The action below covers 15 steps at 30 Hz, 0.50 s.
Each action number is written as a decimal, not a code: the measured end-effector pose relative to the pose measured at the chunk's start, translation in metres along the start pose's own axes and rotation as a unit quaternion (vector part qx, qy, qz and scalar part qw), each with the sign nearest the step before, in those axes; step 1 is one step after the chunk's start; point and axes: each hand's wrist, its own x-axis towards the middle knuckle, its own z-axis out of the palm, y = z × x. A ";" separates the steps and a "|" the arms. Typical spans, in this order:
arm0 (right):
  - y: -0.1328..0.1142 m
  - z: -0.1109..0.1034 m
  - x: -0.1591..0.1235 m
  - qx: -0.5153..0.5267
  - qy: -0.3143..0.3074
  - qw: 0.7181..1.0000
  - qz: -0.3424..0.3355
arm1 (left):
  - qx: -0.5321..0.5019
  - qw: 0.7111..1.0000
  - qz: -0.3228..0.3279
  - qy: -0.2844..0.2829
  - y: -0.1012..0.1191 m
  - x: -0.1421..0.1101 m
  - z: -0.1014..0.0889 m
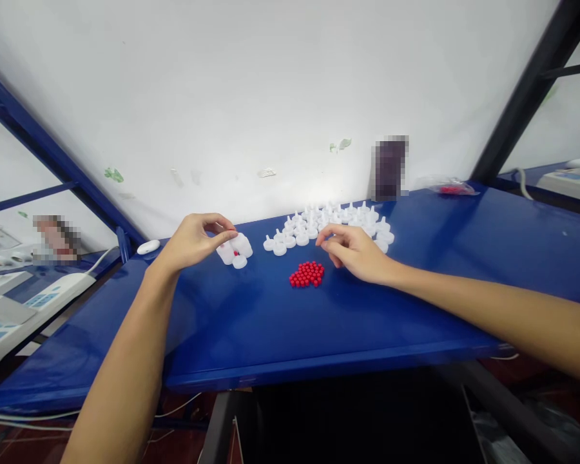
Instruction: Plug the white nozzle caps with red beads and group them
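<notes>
My left hand (198,240) is closed in a pinch at the left, thumb and forefinger together just over a small cluster of white caps (240,261). A speck of red shows at its fingertips, too small to name, and another red bit lies among those caps. My right hand (352,250) hovers with curled fingers, thumb and forefinger close together; whatever they may hold is hidden. Below and left of it, small red tips (307,275) lie in a loose pile. Behind it stand many white caps with pointed nozzles (302,236), spouts up.
The blue tabletop (251,328) runs to a white wall. A white oval case (148,247) lies at the left, near the blue frame. At the back right rests a clear bag with red contents (454,189); a blurred dark object (389,169) leans nearby. Power strips (38,306) are far left.
</notes>
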 end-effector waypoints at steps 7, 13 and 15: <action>0.000 0.004 -0.003 0.000 -0.026 1.000 -0.014 | 0.089 0.995 -0.003 -0.039 -0.015 0.001 -0.002; 0.002 0.004 -0.003 -0.010 -0.037 0.999 -0.013 | 0.115 0.992 0.001 -0.044 -0.023 0.002 0.003; 0.002 0.004 -0.003 -0.012 -0.045 0.999 -0.012 | 0.112 0.993 0.009 -0.041 -0.024 0.002 0.004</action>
